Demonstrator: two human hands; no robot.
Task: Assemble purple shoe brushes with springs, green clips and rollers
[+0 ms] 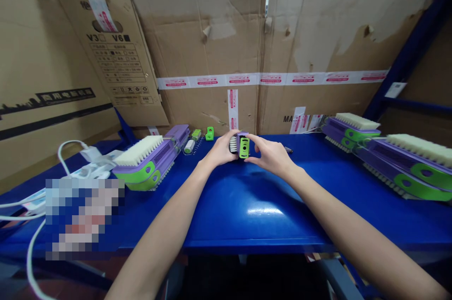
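Over the middle of the table, a purple brush (pixel 238 141) with white bristles is held end-on towards me. A green piece (pixel 244 148) with a dark centre hole and slots shows at its near end. My left hand (pixel 223 148) is closed round the brush on the bristle side. From the right, the thumb and forefinger of my right hand (pixel 270 153) pinch at the top and bottom edges of the green end. The brush's far end and some of my fingertips are hidden.
Purple-and-green brushes lie stacked at left (pixel 141 168) and right (pixel 399 158). Behind my left hand are a loose green part (pixel 210 133) and small pieces (pixel 189 146). White cables (pixel 93 156) run over the left side. Cardboard (pixel 212 45) walls the blue table's (pixel 240 206) back.
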